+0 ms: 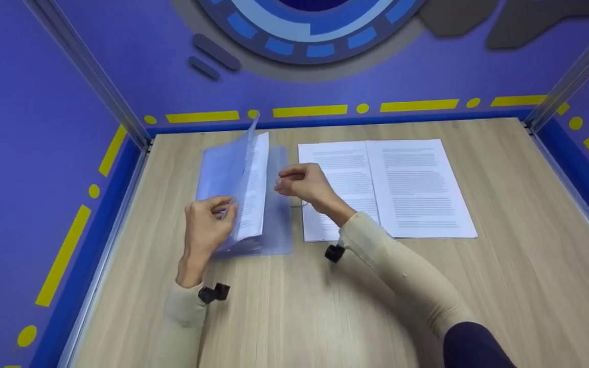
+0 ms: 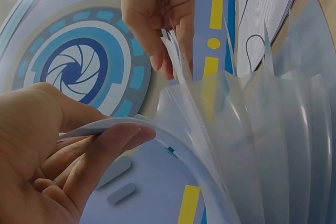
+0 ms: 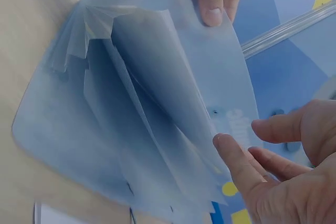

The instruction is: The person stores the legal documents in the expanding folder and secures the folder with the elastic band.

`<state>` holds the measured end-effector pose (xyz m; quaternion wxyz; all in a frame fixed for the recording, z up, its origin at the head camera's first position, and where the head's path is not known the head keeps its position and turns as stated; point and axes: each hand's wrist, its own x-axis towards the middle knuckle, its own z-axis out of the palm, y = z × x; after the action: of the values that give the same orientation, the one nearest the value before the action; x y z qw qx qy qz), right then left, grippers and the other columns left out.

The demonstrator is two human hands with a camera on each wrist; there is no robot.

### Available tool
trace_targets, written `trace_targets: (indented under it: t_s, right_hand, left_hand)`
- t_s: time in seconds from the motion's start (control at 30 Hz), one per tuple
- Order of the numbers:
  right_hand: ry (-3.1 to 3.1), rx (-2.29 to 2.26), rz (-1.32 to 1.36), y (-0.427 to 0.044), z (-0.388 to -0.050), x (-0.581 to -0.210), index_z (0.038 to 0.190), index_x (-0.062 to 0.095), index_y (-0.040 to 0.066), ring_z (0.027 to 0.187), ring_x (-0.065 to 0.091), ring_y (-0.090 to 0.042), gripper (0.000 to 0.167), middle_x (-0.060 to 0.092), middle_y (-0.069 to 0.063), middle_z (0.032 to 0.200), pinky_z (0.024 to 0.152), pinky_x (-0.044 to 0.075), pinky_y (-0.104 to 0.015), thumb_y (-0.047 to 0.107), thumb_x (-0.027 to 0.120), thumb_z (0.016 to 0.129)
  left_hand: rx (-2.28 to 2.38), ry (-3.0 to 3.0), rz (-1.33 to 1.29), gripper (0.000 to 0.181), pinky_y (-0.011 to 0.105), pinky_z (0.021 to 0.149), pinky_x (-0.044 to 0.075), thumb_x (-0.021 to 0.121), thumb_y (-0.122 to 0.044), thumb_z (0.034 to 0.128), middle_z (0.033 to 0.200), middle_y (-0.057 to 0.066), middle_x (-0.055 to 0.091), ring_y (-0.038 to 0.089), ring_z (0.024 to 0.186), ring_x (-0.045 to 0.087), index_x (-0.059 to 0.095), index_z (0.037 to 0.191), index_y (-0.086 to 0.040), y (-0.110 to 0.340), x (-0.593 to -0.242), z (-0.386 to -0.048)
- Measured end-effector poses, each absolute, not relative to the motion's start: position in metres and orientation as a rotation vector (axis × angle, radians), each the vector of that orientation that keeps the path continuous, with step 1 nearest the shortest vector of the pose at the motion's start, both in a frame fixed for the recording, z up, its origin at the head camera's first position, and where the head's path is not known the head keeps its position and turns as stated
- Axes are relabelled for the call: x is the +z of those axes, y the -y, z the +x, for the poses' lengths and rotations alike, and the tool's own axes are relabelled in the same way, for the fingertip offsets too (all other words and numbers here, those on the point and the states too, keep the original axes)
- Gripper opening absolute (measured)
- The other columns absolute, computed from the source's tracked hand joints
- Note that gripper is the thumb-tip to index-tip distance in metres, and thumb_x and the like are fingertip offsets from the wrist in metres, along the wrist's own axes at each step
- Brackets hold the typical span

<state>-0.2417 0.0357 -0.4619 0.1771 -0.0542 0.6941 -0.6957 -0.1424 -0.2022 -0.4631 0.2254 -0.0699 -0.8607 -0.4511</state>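
Observation:
A translucent bluish expanding file folder stands partly open on the left of the table, its pleated pockets fanned out in the left wrist view. My left hand pinches the folder's front cover between thumb and fingers, bending it back. White printed sheets stand in a pocket behind that cover. Close to the sheets' right edge is my right hand, thumb and fingers apart in the right wrist view. Its index fingertip is near the sheets' edge; contact is hard to tell.
White printed pages lie spread side by side to the right of the folder, partly under my right forearm. A thin dark cord loops over them. Blue panels with yellow marks enclose the wooden table.

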Motion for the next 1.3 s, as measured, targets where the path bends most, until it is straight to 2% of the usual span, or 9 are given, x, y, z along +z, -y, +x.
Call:
trace_targets:
  t_s: [0.1,0.3,0.57,0.67,0.9,1.3]
  right_hand:
    - [-2.058,-1.902,-0.19,-0.054,-0.243,-0.459,0.122,0.071,-0.008,0.097,0.078,-0.022,0.027,0.075,-0.02,0.112,0.094,0.065,-0.039,0.003,0.073,0.098]
    - [-2.254,-1.786,-0.234,-0.094,-0.245,-0.455,0.126,0.073,-0.005,0.103,0.075,-0.023,0.03,0.075,-0.019,0.119,0.09,0.065,-0.03,0.009,0.075,0.099]
    - [-2.457,-1.671,-0.284,-0.146,-0.242,-0.45,0.128,0.074,0.003,0.115,0.072,-0.029,0.032,0.075,-0.015,0.124,0.099,0.061,-0.037,0.019,0.076,0.101]
    - [-2.484,-1.675,-0.29,-0.164,-0.244,-0.45,0.13,0.074,0.003,0.118,0.072,-0.03,0.034,0.074,-0.016,0.126,0.1,0.061,-0.034,0.021,0.076,0.1]
    - [-2.574,-1.624,-0.237,-0.208,-0.249,-0.452,0.134,0.072,0.005,0.12,0.071,-0.029,0.038,0.073,-0.015,0.131,0.091,0.058,-0.019,0.026,0.075,0.102]
    - [-2.745,-1.492,-0.101,-0.267,-0.257,-0.457,0.138,0.069,0.005,0.122,0.068,-0.029,0.043,0.071,-0.016,0.135,0.088,0.054,-0.014,0.032,0.07,0.104]
  left_hand:
    - [-1.25,2.374,-0.18,0.015,0.047,0.071,0.067,0.076,0.006,0.0887,0.094,0.026,0.08,0.038,0.082,0.081,0.081,0.102,0.011,0.201,-0.463,-0.143]
    - [-1.261,2.376,-0.168,0.016,0.048,0.071,0.067,0.076,0.006,0.0888,0.095,0.026,0.08,0.038,0.083,0.081,0.081,0.103,0.011,0.201,-0.465,-0.141]
    - [-1.255,2.381,-0.195,0.016,0.047,0.07,0.067,0.076,0.005,0.0895,0.095,0.027,0.08,0.038,0.082,0.081,0.08,0.104,0.011,0.202,-0.463,-0.14]
    - [-1.24,2.374,-0.203,0.016,0.048,0.07,0.067,0.076,0.005,0.09,0.095,0.026,0.08,0.038,0.082,0.081,0.081,0.104,0.011,0.203,-0.462,-0.14]
    - [-1.244,2.379,-0.202,0.016,0.046,0.07,0.067,0.075,0.006,0.0893,0.094,0.027,0.08,0.038,0.082,0.081,0.081,0.103,0.011,0.204,-0.462,-0.14]
    - [-1.247,2.365,-0.219,0.016,0.044,0.069,0.067,0.076,0.006,0.0885,0.094,0.026,0.08,0.037,0.081,0.081,0.081,0.103,0.011,0.204,-0.464,-0.143]
